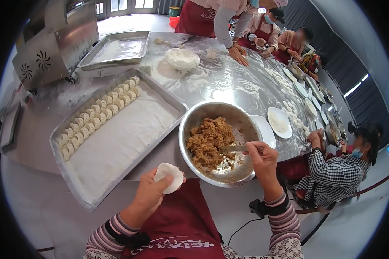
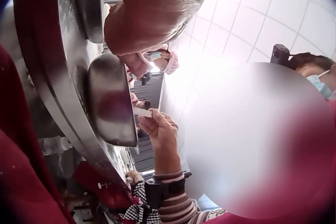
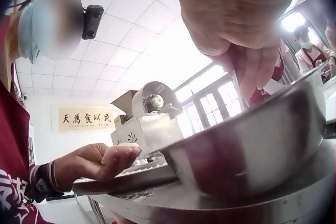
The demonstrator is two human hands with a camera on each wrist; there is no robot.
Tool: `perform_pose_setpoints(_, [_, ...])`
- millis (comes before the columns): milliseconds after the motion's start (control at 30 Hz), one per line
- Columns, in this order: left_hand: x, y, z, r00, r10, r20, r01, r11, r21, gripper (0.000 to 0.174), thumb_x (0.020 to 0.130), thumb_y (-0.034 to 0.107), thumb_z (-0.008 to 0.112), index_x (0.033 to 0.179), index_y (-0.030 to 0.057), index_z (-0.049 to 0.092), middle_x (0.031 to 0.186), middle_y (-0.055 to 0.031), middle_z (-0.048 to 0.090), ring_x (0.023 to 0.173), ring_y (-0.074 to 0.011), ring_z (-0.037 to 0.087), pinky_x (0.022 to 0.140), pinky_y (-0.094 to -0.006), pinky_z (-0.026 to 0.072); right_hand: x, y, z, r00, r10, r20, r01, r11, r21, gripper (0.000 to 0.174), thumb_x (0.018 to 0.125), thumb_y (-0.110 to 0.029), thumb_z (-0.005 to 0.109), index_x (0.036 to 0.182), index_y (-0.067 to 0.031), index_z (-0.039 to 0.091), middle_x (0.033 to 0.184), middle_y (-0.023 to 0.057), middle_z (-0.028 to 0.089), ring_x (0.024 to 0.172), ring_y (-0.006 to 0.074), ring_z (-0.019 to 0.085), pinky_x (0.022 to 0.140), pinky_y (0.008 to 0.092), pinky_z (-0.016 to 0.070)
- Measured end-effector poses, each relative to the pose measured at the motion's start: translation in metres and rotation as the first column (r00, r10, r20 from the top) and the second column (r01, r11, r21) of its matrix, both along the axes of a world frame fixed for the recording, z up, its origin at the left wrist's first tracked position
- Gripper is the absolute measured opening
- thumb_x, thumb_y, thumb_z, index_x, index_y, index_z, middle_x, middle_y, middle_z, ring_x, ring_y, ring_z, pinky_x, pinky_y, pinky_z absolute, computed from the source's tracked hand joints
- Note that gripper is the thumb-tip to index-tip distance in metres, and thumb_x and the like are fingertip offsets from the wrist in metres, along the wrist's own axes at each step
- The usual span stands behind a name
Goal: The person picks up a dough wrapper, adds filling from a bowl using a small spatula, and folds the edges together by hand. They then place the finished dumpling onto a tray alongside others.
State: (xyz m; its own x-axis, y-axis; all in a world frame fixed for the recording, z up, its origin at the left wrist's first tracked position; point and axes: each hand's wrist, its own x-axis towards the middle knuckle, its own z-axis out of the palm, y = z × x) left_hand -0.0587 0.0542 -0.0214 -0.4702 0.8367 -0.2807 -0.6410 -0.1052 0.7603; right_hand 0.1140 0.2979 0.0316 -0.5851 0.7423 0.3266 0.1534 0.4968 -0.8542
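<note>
My left hand (image 1: 148,195) holds a round white dumpling wrapper (image 1: 173,171), its thumb laid over the face of it. In the right wrist view this hand is palm up beside the bowl. The right hand (image 1: 267,163) pinches the end of a flat filling spatula (image 1: 234,148) over the bowl's right rim. The spatula's far end meets a mound of brown minced filling (image 1: 209,140), heaped on the left side of a steel bowl (image 1: 246,126). Left of the bowl, a lined metal tray (image 1: 136,136) carries rows of pleated dumplings (image 1: 101,113).
White plates (image 1: 279,122) stand right of the bowl. Behind it lie a floury dough mound (image 1: 181,58) and a second tray (image 1: 116,48). A steel machine (image 1: 56,49) stands back left. Several people work around the table, one in a checked shirt (image 1: 333,175) at the right.
</note>
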Motion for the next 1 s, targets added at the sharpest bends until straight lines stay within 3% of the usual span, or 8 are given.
perform_pose_setpoints(200, [0.004, 0.004, 0.009, 1.000, -0.018, 0.012, 0.017, 0.999, 0.040, 0.029, 0.093, 0.011, 0.055, 0.118, -0.0029, 0.051, 0.106, -0.0172, 0.064, 0.094, -0.0260, 0.065, 0.087, -0.0360, 0.0524, -0.010, 0.001, -0.021, 0.988, 0.103, -0.111, -0.120, 0.979, -0.166, 0.013, 0.089, -0.004, 0.061, 0.092, 0.0084, 0.065, 0.084, 0.0095, 0.067, 0.071, 0.0148, 0.066, 0.069, 0.0270, 0.0581])
perform_pose_setpoints(500, [0.004, 0.007, 0.010, 1.000, -0.017, 0.007, 0.017, 1.000, 0.004, 0.030, 0.098, 0.019, 0.049, 0.119, -0.0027, 0.051, 0.105, -0.0150, 0.063, 0.095, -0.0240, 0.064, 0.085, -0.0344, 0.0525, -0.015, 0.011, -0.021, 0.997, 0.080, -0.013, -0.079, 0.922, -0.379, 0.018, 0.089, -0.009, 0.062, 0.088, 0.0090, 0.064, 0.080, 0.0133, 0.067, 0.068, 0.0174, 0.068, 0.064, 0.0263, 0.0575])
perform_pose_setpoints(567, [0.005, 0.007, 0.018, 0.999, -0.027, 0.043, 0.027, 1.000, 0.011, 0.030, 0.098, 0.018, 0.049, 0.119, -0.0029, 0.050, 0.107, -0.0152, 0.062, 0.097, -0.0233, 0.063, 0.084, -0.0341, 0.0527, -0.015, 0.017, -0.025, 0.991, 0.088, -0.096, -0.125, 0.846, -0.518, 0.017, 0.089, -0.010, 0.062, 0.088, 0.0070, 0.063, 0.079, 0.0147, 0.068, 0.066, 0.0198, 0.069, 0.063, 0.0277, 0.0579])
perform_pose_setpoints(733, [0.007, 0.019, 0.026, 0.992, -0.031, 0.120, 0.024, 0.998, 0.056, 0.031, 0.098, 0.018, 0.047, 0.122, -0.0026, 0.048, 0.112, -0.0161, 0.060, 0.101, -0.0244, 0.061, 0.088, -0.0369, 0.0512, -0.004, 0.027, -0.009, 0.994, 0.047, -0.103, -0.104, 0.736, -0.669, 0.016, 0.089, -0.009, 0.059, 0.092, 0.0065, 0.061, 0.082, 0.0175, 0.068, 0.071, 0.0260, 0.070, 0.065, 0.0329, 0.0592])
perform_pose_setpoints(800, [0.007, 0.029, 0.026, 0.988, -0.036, 0.150, 0.024, 0.996, 0.082, 0.031, 0.099, 0.018, 0.046, 0.122, -0.0023, 0.047, 0.113, -0.0168, 0.059, 0.103, -0.0256, 0.061, 0.090, -0.0388, 0.0503, 0.001, 0.026, -0.004, 0.990, 0.006, -0.138, -0.111, 0.626, -0.772, 0.015, 0.090, -0.007, 0.058, 0.095, 0.0065, 0.061, 0.087, 0.0175, 0.068, 0.075, 0.0270, 0.070, 0.067, 0.0350, 0.0591])
perform_pose_setpoints(900, [0.009, 0.047, 0.027, 0.951, -0.080, 0.298, 0.025, 0.983, 0.183, 0.036, 0.100, 0.025, 0.041, 0.124, -0.0015, 0.045, 0.118, -0.0180, 0.057, 0.109, -0.0287, 0.057, 0.097, -0.0427, 0.0456, 0.012, 0.011, 0.016, 0.968, -0.020, -0.250, -0.187, 0.610, -0.770, 0.015, 0.091, -0.007, 0.056, 0.095, 0.0060, 0.062, 0.089, 0.0168, 0.067, 0.080, 0.0280, 0.070, 0.072, 0.0375, 0.0585])
perform_pose_setpoints(933, [0.011, 0.053, 0.029, 0.932, -0.065, 0.356, -0.003, 0.983, 0.186, 0.039, 0.101, 0.029, 0.037, 0.125, -0.0009, 0.044, 0.120, -0.0181, 0.055, 0.112, -0.0295, 0.055, 0.099, -0.0435, 0.0435, 0.017, -0.001, 0.023, 0.968, -0.010, -0.250, -0.192, 0.612, -0.767, 0.015, 0.091, -0.007, 0.056, 0.095, 0.0060, 0.062, 0.089, 0.0168, 0.067, 0.080, 0.0280, 0.070, 0.072, 0.0375, 0.0585])
perform_pose_setpoints(1000, [0.014, 0.062, 0.032, 0.909, -0.050, 0.415, -0.033, 0.981, 0.191, 0.042, 0.102, 0.034, 0.034, 0.125, -0.0003, 0.043, 0.123, -0.0182, 0.053, 0.114, -0.0302, 0.053, 0.102, -0.0442, 0.0414, 0.021, -0.033, 0.032, 0.933, 0.060, -0.355, -0.215, 0.885, -0.414, 0.013, 0.089, -0.005, 0.058, 0.093, 0.0051, 0.063, 0.088, 0.0161, 0.067, 0.078, 0.0283, 0.070, 0.072, 0.0371, 0.0574])
